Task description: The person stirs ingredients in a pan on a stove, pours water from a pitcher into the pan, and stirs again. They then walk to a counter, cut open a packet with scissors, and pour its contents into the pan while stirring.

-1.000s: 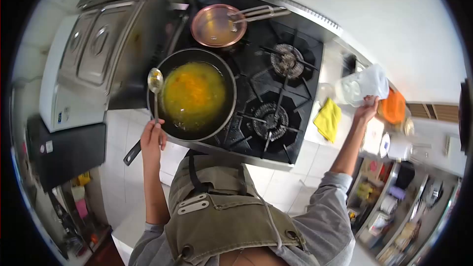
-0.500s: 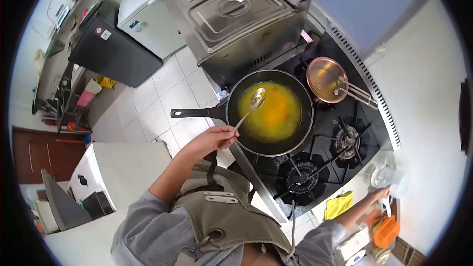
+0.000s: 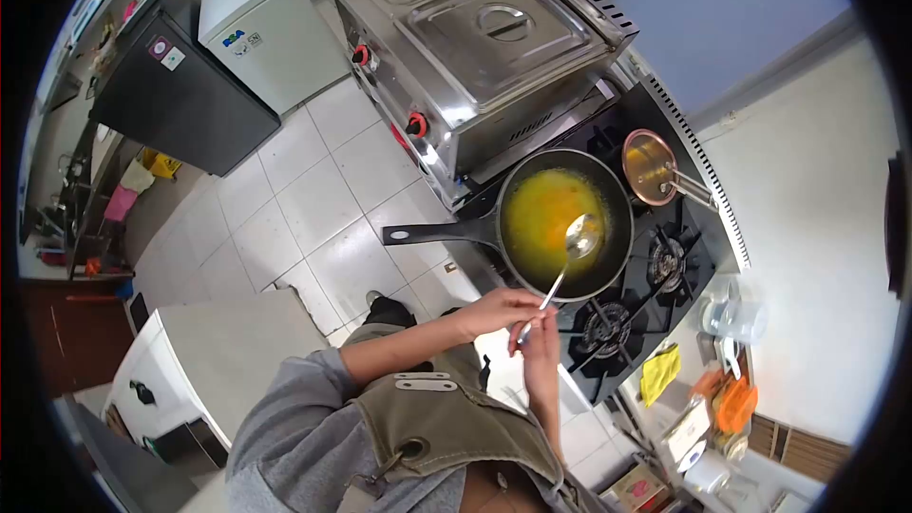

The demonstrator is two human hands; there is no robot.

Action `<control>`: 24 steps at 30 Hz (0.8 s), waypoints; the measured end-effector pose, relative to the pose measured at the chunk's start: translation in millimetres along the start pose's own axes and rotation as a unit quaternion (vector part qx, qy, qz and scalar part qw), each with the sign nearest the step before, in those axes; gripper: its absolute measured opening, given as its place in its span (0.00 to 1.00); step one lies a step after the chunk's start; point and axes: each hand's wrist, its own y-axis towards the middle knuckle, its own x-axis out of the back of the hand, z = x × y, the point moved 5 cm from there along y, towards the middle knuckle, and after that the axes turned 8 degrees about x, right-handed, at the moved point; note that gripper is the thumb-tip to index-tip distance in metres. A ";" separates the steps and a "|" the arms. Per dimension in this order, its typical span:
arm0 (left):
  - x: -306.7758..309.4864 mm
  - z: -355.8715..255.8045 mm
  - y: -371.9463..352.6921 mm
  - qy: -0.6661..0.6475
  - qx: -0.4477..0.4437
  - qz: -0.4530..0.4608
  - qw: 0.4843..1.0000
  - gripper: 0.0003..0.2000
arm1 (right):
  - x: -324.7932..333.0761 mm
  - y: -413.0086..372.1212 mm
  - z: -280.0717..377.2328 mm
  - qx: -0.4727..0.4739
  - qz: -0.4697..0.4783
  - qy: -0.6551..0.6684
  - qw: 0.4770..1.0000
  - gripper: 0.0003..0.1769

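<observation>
A metal spoon (image 3: pixel 581 236) is over the right part of the black frying pan (image 3: pixel 508 266), its bowl above the yellow-orange liquid (image 3: pixel 543 218). My left hand (image 3: pixel 499 313) pinches the spoon's handle. Right beside it, my right hand (image 3: pixel 541 351) has its fingers closed round the lower end of the same handle, and the fingertips of both hands meet there. The overlapping fingers hide part of the handle. The pan rests on the black stove, its long handle pointing left, held by neither hand.
Behind the pan stands a steel food warmer (image 3: pixel 456 95) with lidded trays. A copper-coloured pot (image 3: pixel 649 166) is at the stove's back right. Bare burners (image 3: pixel 606 331) lie in front. Further right are a yellow cloth (image 3: pixel 660 375), a clear plastic container (image 3: pixel 736 318) and an orange item (image 3: pixel 736 406).
My right hand has come back from the clear container at the right and joined my left hand at the spoon's handle. The spoon's bowl has shifted to the pan's right side. The view has also moved.
</observation>
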 end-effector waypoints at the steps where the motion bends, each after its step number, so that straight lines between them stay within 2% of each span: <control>1: 0.4 -4.3 -11.0 -0.006 -0.021 0.019 1.000 0.17 | -7.9 0.2 -0.2 0.022 0.006 -0.014 1.000 0.15; 2: 7.3 -0.5 -20.0 0.005 -0.036 0.044 0.998 0.19 | -14.9 -1.1 -0.3 0.051 -0.009 -0.039 0.998 0.15; 3: 15.8 4.4 -28.6 0.034 -0.035 0.032 0.998 0.22 | -24.0 -1.7 -0.3 0.081 -0.019 -0.066 0.994 0.14; 5: 35.3 -8.8 -77.0 0.042 -0.048 -0.033 0.997 0.24 | -43.8 3.0 -9.8 0.084 -0.115 0.028 0.989 0.12; 6: 55.0 -9.0 -98.3 0.042 -0.056 -0.040 0.997 0.24 | -54.3 4.8 -11.4 0.094 -0.160 0.035 0.982 0.10; 7: 77.7 -5.9 -120.3 0.056 -0.053 -0.005 0.997 0.24 | -70.0 6.9 -8.6 0.105 -0.192 0.080 0.972 0.09; 8: 101.1 -1.4 -145.6 0.065 -0.051 0.023 0.996 0.24 | -79.7 13.9 -11.2 0.136 -0.183 0.092 0.969 0.09; 9: 129.6 -0.8 -175.9 0.056 -0.068 -0.004 0.996 0.24 | -92.2 18.8 -13.1 0.130 -0.194 0.110 0.966 0.08; 11: 191.0 -3.1 -246.5 0.061 -0.110 -0.078 0.989 0.24 | -136.2 31.1 -14.9 0.157 -0.169 0.124 0.965 0.08; 12: 224.8 3.8 -284.3 0.026 -0.129 -0.160 0.978 0.22 | -163.9 36.3 -12.7 0.159 -0.149 0.130 0.967 0.07; 13: 253.6 9.8 -322.5 0.012 -0.154 -0.205 0.967 0.22 | -190.5 44.3 -15.1 0.182 -0.100 0.147 0.967 0.07; 14: 283.6 20.6 -363.6 -0.039 -0.175 -0.296 0.938 0.21 | -229.5 44.0 -9.8 0.181 -0.063 0.132 0.973 0.07; 15: 307.7 34.6 -403.7 -0.090 -0.193 -0.379 0.900 0.20 | -266.8 42.2 -7.5 0.172 0.031 0.159 0.972 0.07; 18: 358.8 69.2 -514.5 -0.174 -0.247 -0.538 0.787 0.16 | -375.5 50.7 -24.8 0.118 0.215 0.196 0.949 0.08; 20: 382.5 96.6 -568.2 -0.217 -0.293 -0.602 0.711 0.16 | -450.7 57.0 -41.6 0.082 0.307 0.191 0.929 0.09; 22: 393.7 113.8 -608.8 -0.254 -0.326 -0.658 0.629 0.15 | -508.0 69.7 -58.0 0.049 0.264 0.069 0.961 0.11; 24: 414.2 141.2 -637.0 -0.267 -0.324 -0.697 0.582 0.14 | -582.7 75.2 -74.1 0.043 0.343 0.018 0.938 0.12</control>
